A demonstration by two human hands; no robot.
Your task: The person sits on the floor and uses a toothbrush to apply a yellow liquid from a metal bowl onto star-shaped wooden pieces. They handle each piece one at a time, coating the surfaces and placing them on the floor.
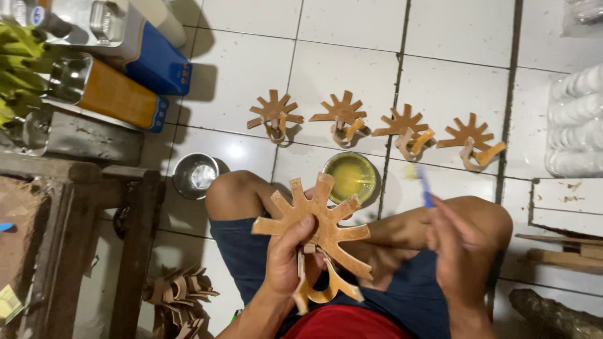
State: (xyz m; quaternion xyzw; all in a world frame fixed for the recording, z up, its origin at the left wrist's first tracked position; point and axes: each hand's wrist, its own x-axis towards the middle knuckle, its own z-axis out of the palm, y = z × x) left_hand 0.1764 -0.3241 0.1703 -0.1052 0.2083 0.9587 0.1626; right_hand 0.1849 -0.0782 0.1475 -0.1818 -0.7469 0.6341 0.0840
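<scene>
The left hand [286,257] is closed around a tan spiked wooden star [320,220] with curled strips hanging under it, thumb pressed on its centre, held up over the person's lap. The right hand [455,248] is closed on a thin blue brush [424,185], its pale tip raised above the knee and apart from the star. On the white tiled floor [352,75] just beyond the knees stands a bowl of yellow liquid [352,176], with a small empty metal bowl [195,174] to its left. Farther out, four finished stars [374,122] lie in a row across the tiles.
</scene>
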